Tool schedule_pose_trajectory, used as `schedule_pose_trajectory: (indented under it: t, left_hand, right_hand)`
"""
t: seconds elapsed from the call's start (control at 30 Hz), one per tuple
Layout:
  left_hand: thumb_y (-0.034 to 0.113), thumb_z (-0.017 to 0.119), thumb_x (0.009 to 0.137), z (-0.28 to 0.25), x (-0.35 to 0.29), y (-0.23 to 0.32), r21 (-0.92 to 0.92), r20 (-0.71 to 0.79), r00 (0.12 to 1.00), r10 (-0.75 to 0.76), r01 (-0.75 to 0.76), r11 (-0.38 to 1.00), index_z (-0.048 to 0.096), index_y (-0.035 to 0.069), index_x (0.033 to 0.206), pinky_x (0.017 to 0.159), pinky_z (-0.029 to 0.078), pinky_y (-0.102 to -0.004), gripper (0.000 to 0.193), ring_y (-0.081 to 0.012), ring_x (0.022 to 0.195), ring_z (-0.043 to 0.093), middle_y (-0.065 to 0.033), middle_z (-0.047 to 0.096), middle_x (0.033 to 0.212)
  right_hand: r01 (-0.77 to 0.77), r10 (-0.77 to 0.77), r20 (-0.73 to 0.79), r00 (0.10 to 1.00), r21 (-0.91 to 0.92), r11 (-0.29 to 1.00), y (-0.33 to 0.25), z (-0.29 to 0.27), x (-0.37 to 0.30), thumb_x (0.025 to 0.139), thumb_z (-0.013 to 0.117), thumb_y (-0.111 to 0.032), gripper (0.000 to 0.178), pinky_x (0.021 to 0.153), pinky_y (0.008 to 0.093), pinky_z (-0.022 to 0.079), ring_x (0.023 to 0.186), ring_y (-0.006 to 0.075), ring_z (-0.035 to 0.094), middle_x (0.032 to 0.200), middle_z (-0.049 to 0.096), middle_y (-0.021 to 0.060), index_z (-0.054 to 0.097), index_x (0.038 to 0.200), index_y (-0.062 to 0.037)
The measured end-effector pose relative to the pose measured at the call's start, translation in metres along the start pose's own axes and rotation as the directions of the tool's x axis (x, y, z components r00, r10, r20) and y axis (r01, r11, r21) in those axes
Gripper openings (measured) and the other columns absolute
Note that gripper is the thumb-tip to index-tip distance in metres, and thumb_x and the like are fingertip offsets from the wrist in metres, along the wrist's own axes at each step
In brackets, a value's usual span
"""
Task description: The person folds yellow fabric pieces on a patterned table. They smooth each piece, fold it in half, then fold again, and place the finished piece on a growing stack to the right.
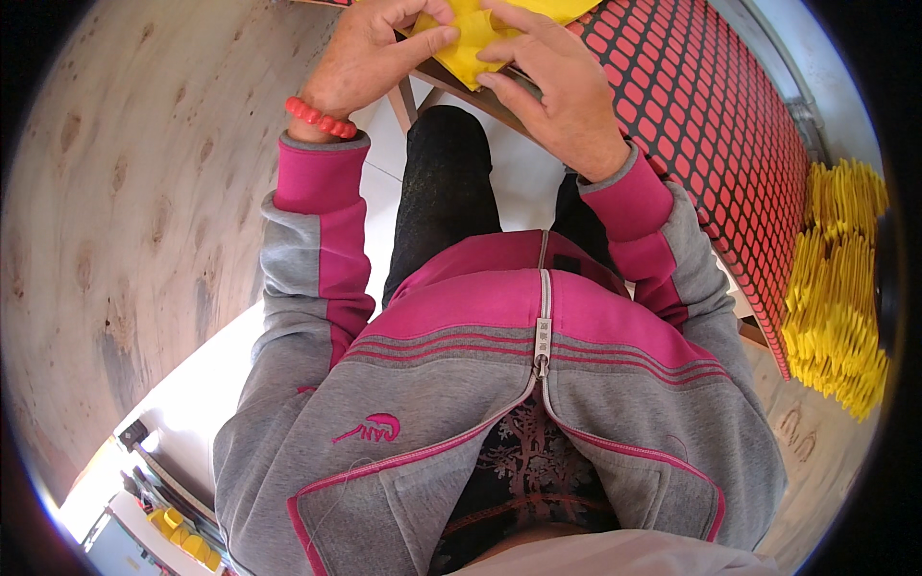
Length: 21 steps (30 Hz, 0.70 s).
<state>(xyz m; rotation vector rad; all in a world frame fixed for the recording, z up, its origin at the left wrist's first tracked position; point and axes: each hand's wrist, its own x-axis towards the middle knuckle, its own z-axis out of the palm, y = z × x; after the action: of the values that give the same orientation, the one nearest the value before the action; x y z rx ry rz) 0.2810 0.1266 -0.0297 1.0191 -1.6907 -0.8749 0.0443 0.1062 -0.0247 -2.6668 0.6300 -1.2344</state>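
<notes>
A piece of yellow cloth lies at the near edge of the table, at the top of the view, with one corner hanging toward me. My left hand, with red beads at its wrist, grips the cloth from the left between thumb and fingers. From the right, my right hand has its thumb and fingertips closed on the cloth near that corner. More of the cloth runs off past the upper edge, out of sight.
A red cover with a black lattice pattern spreads over the surface at right. Beyond it stand stacks of yellow folded pieces. A large wooden board fills the left side. Several yellow items sit at lower left. My knees are under the table edge.
</notes>
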Motion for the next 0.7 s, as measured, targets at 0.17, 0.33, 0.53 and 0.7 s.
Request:
schedule_pose_trajectory:
  t: [0.17, 0.33, 0.53, 0.7]
  left_hand:
    - [-0.002, 0.066, 0.095, 0.003, 0.003, -0.008, -0.079, -0.064, 0.998, -0.009, 0.004, 0.997, 0.061, 0.006, 0.093, 0.068, 0.043, -0.0215, 0.010, -0.0050, 0.078, 0.050, 0.0050, 0.055, 0.087]
    - [-0.001, 0.063, 0.095, 0.000, 0.002, -0.007, 0.014, -0.024, 0.995, 0.095, -0.095, 0.995, 0.063, 0.004, 0.095, 0.070, 0.044, -0.0236, 0.005, -0.0069, 0.080, 0.053, 0.0028, 0.057, 0.087]
    - [0.004, 0.067, 0.093, -0.009, 0.002, 0.001, 0.188, 0.101, 0.976, 0.191, -0.207, 0.960, 0.068, 0.004, 0.094, 0.069, 0.045, -0.0281, 0.002, -0.0115, 0.077, 0.056, -0.0021, 0.060, 0.086]
    - [0.004, 0.071, 0.090, -0.010, 0.001, 0.007, 0.213, 0.124, 0.980, 0.155, -0.179, 0.961, 0.070, 0.004, 0.094, 0.067, 0.044, -0.0280, 0.004, -0.0119, 0.076, 0.056, -0.0021, 0.060, 0.085]
  right_hand:
    - [0.037, -0.037, -0.010, 0.999, -0.003, 0.999, 0.000, 0.000, 0.003, 0.084, 0.076, -0.011, 0.014, 0.098, 0.0438, 0.050, 0.116, 0.0359, 0.065, 0.122, 0.068, 0.0202, 0.070, 0.095, -0.0048]
    - [-0.018, 0.018, 0.003, 1.000, 0.045, 0.999, -0.001, 0.000, 0.003, 0.083, 0.076, -0.010, 0.013, 0.099, 0.0438, 0.049, 0.117, 0.0361, 0.065, 0.117, 0.069, 0.0201, 0.069, 0.094, -0.0049]
    - [-0.039, 0.039, -0.009, 0.999, 0.051, 0.998, -0.001, 0.002, 0.003, 0.083, 0.075, -0.010, 0.013, 0.098, 0.0440, 0.049, 0.115, 0.0363, 0.065, 0.114, 0.070, 0.0204, 0.068, 0.093, -0.0046]
    - [-0.039, 0.041, -0.032, 0.999, 0.064, 0.997, 0.000, 0.003, 0.003, 0.083, 0.075, -0.009, 0.013, 0.098, 0.0444, 0.050, 0.113, 0.0371, 0.066, 0.115, 0.070, 0.0209, 0.067, 0.092, -0.0044]
